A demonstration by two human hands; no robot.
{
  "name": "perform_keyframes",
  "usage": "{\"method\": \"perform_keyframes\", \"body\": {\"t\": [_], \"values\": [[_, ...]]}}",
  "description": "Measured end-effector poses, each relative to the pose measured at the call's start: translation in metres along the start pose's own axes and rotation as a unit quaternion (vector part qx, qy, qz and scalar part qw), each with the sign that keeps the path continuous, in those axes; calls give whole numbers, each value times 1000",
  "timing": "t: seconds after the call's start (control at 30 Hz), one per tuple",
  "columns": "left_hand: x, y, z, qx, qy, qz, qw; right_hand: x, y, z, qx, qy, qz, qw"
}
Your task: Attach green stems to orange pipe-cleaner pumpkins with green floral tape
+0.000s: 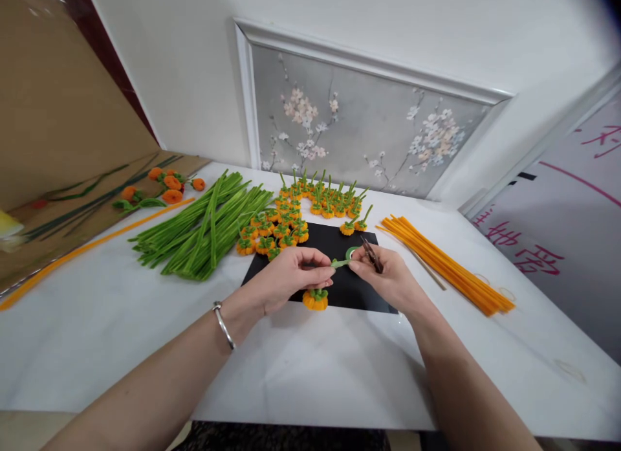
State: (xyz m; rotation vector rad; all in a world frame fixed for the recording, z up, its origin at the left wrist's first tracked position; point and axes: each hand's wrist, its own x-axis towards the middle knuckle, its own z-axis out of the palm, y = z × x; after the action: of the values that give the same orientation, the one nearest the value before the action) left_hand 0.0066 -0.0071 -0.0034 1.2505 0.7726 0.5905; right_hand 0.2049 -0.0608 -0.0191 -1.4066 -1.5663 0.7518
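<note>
Our bare forearms (160, 373) are reaching over a glossy white marble-look table (315, 373). We're pinching a thin pale-green tape strip (341, 263) in our left hand (291, 276), thumb and fingers together, with a fuzzy orange, green-topped flower (315, 299) showing just below, by the near edge of a flat black rectangular mat (349, 289). Our right hand (385, 270) is clamping the strip's other end, plus we're holding small dark metal snips (372, 255) there.
</note>
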Motion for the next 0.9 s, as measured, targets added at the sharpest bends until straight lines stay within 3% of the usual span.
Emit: {"method": "perform_keyframes", "body": {"t": [0.2,0.37,0.57,0.73,0.9], "values": [[0,-2,4,17,43,38,998,1,0,2,-25,-8,4,1000],[-1,-2,4,103,54,77,990,2,0,0,-43,-18,-4,999],[2,-5,2,266,75,178,944,-2,-9,3,-39,58,-71,995],[-1,-4,4,352,79,208,909,-4,-13,14,3,-19,-73,997],[-2,1,3,313,34,179,932,-3,-7,16,19,-6,-53,998]]}}
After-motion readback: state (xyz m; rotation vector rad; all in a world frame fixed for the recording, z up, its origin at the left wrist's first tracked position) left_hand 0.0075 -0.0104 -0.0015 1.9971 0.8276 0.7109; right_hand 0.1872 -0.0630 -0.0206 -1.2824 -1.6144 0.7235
